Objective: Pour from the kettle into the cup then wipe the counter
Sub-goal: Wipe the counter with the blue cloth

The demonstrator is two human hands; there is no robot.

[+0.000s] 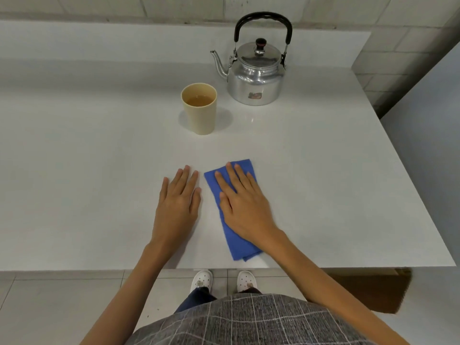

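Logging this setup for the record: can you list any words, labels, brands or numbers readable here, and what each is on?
No text can be read anywhere in this view.
Kettle: a small sticker low on its front, too blurred to read.
Cup: plain, no marking.
Blue cloth under the right hand: plain.
Counter: no marking.

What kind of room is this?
Probably a kitchen. A shiny metal kettle with a black handle and a cream plastic cup of brownish drink stand on a white counter, by a tiled wall. The right hand presses a folded blue cloth.
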